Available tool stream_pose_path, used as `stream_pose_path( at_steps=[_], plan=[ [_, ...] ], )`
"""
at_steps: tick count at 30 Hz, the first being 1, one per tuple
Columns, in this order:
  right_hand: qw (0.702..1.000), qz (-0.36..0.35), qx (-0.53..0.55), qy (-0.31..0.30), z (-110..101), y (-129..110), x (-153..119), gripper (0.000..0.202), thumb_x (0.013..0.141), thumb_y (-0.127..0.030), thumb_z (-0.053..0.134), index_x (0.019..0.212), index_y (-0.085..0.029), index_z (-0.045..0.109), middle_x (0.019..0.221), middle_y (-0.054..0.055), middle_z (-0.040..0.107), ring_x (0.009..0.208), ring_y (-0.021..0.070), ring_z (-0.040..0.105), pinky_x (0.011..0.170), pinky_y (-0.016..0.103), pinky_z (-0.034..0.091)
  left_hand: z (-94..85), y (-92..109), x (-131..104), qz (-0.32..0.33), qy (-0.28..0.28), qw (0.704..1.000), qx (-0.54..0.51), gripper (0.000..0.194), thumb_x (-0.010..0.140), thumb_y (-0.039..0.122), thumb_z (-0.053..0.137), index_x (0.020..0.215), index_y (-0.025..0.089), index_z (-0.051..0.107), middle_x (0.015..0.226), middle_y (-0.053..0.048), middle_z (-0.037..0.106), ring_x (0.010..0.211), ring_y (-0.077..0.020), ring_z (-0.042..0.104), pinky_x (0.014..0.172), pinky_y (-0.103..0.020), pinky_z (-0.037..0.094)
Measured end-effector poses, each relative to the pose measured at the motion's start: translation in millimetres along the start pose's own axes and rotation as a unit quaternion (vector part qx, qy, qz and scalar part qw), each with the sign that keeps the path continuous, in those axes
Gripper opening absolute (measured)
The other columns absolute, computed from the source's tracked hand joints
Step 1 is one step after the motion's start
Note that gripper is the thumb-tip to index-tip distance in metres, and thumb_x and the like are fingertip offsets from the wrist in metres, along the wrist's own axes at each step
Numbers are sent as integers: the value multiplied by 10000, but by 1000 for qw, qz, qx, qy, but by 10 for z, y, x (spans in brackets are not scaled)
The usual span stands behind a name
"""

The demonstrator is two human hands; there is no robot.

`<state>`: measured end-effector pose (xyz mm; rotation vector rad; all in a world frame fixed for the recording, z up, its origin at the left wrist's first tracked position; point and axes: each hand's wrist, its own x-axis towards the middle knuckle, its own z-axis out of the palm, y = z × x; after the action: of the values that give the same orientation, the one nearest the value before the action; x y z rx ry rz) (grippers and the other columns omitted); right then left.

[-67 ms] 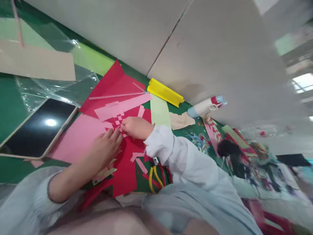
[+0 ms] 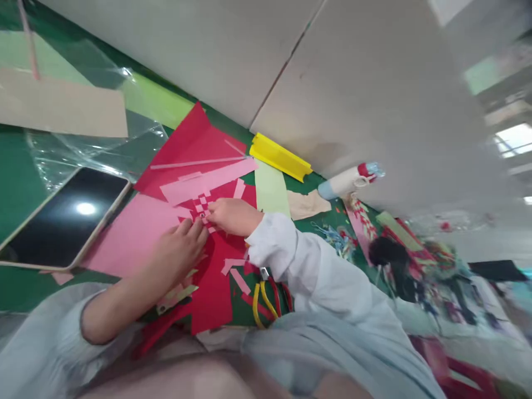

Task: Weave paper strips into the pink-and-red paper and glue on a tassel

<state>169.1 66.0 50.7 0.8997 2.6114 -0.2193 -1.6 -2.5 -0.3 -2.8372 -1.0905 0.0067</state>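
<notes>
A small checkered weave of pink and red paper strips (image 2: 203, 201) lies over red paper (image 2: 214, 288) in the middle of the green table. At its lower left, my left hand (image 2: 182, 249) is closed, its bent fingertips pressing the edge of the weave. My right hand (image 2: 233, 215) comes in from the right with fingers pinched at the same weave, facing the left fingertips. What exactly lies between the fingers is partly hidden. Beneath the left hand and wrist extends a pink paper sheet (image 2: 128, 238). Pink paper scraps (image 2: 240, 281) are scattered below the right hand.
At left lies a phone (image 2: 62, 216) near clear plastic wrap (image 2: 100, 147). A yellow holder (image 2: 280, 157) rests by the wall panel. Pliers with yellow and red handles (image 2: 266, 299) are close to my lap. A white tube (image 2: 344, 182) and pale green paper (image 2: 272, 188) lie farther right.
</notes>
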Motion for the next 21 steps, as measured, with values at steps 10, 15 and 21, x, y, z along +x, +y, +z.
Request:
stream_pose_path(
  at_steps=[10,15,21],
  plan=[
    [1000,17,-5,-22,-95,-1,1,256,999,-107,465,1066,-85,711,1107,143,706,1033,254,660,770,334,496,1,0,16,-7,13,1000,-13,355,924,254,516,1168,46,667,1181,-234,682,991,-340,630,774,-422,530],
    [999,33,2,-25,-145,-33,25,270,975,-56,468,1089,-104,708,1136,133,704,1025,234,656,747,311,481,60,-134,52,5,24,997,-69,411,921,392,534,1175,93,658,1194,-203,662,1037,-345,601,816,-433,512],
    [996,20,81,-19,-167,103,-23,214,926,-87,554,977,-120,760,1024,121,736,912,206,660,728,299,438,-130,-190,-9,30,13,996,-82,284,942,247,465,1044,129,703,1071,-174,688,1012,-326,595,847,-447,477]
  ],
)
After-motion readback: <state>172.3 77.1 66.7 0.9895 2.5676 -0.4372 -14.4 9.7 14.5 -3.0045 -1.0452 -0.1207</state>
